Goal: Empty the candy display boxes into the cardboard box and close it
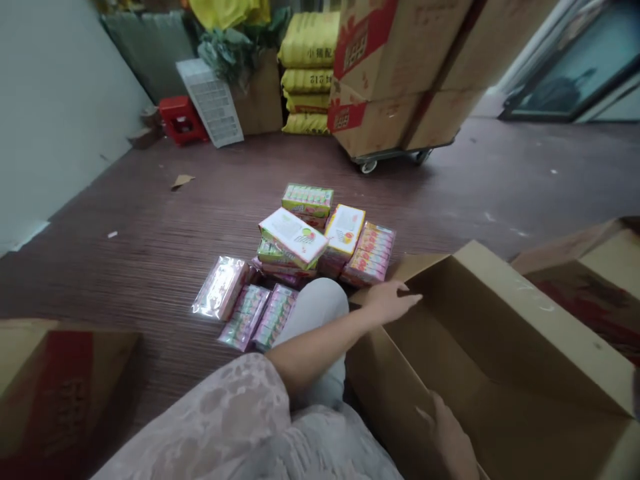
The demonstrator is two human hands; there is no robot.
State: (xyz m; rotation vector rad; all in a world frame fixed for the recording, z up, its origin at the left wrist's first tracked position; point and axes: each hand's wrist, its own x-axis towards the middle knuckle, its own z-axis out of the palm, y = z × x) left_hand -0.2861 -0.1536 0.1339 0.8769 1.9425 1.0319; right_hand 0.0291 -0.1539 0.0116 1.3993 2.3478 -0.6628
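Observation:
An open cardboard box [450, 333] stands at my right side, its bare inner walls showing. My left hand [390, 301] reaches across my knee to the box's far left corner, with fingers stretched out over the rim. Lower down, my right hand [450, 437] grips the near rim of the same box, fingers and thumb on either side of the edge. Beyond my knee lies a pile of small packaged boxes. A white-faced box [294, 237] rests slanted on top, beside a yellow-edged box [345, 230] and a clear-wrapped pack [371, 253].
Clear-wrapped packs [245, 317] lie left of my knee. Closed cartons stand at the left [65, 393] and far right [590, 287]. Big cartons [390, 73] sit on a wheeled dolly [400, 157], beside yellow sacks [310, 80]. A red stool [183, 120] is near the wall.

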